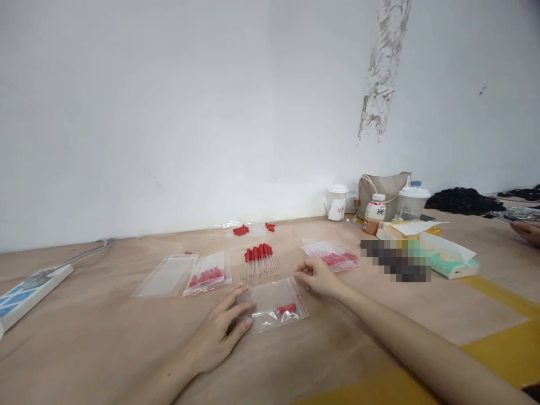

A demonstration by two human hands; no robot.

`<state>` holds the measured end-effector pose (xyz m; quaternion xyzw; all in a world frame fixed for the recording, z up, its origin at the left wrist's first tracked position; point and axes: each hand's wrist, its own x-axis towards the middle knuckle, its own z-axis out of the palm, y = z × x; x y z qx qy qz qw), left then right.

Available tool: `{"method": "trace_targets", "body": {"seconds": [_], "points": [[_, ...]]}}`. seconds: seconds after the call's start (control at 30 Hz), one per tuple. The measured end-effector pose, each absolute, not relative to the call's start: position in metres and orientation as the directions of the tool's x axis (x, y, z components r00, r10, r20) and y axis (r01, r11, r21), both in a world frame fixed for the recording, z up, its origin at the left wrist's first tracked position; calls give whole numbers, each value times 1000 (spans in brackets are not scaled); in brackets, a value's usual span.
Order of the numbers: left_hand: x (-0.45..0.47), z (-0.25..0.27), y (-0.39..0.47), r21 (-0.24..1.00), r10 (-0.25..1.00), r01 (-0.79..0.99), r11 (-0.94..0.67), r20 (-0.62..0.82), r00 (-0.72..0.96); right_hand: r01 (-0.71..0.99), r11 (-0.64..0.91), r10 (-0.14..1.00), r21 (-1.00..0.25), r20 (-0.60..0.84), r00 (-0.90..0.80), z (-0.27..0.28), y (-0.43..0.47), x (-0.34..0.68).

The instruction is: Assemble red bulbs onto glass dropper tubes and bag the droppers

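Note:
A clear zip-lock bag lies flat in front of me, holding one glass dropper with a red rubber bulb. My left hand rests on the bag's left end with its fingers apart. At the far right corner, by the red zip line, my right hand pinches the bag's edge. Just beyond the bag, several loose red-bulb droppers lie side by side, bulbs pointing away from me. A filled bag of droppers lies to the left, and another filled bag lies beyond my right hand.
A flat zip-lock bag lies at left, near a power strip. More red bulbs lie by the wall. At right are a lidded cup, a bottle, a tissue pack and another person's hand.

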<state>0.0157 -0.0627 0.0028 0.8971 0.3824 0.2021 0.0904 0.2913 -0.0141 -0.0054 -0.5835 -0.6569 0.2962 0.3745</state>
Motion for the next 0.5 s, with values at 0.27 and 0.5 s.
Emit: {"method": "trace_targets", "body": {"seconds": [0.27,0.5], "points": [[13,-1,-61,377,730,632,-677,233,643,759,-51,989,-649,71,126,17,49,250],[13,2,-61,377,699,604,-702,206,685,862,-44,989,-505,99,109,28,67,229]]}}
